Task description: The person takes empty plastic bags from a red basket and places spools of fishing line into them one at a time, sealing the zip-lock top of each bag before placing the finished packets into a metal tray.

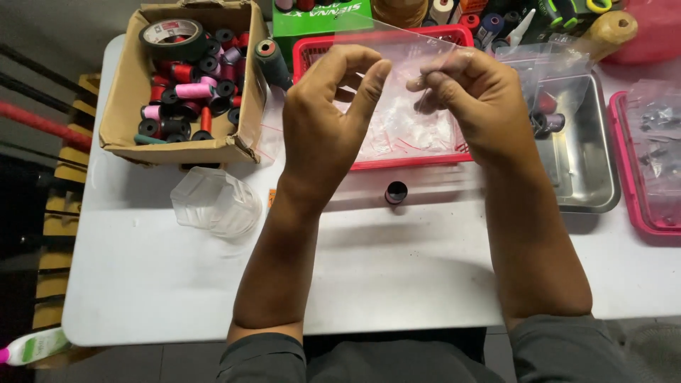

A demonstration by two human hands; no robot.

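Observation:
Both hands are raised over a white table (397, 276), pinching the top edge of a small clear plastic zip bag (401, 113). My left hand (330, 113) grips its left side between thumb and fingers. My right hand (472, 99) pinches its right side. The bag hangs in front of a red plastic basket (397, 163) that holds more clear bags with red seal strips. A small dark thread spool (396, 192) shows through the bag's lower part; whether it is inside the bag or lying on the table I cannot tell.
A cardboard box (124, 106) at the left holds several thread spools and a tape roll (172, 35). A clear plastic container (216, 202) lies beside it. A steel tray (585, 163) and a pink tray (642, 213) sit at the right, with more spools and a green box behind.

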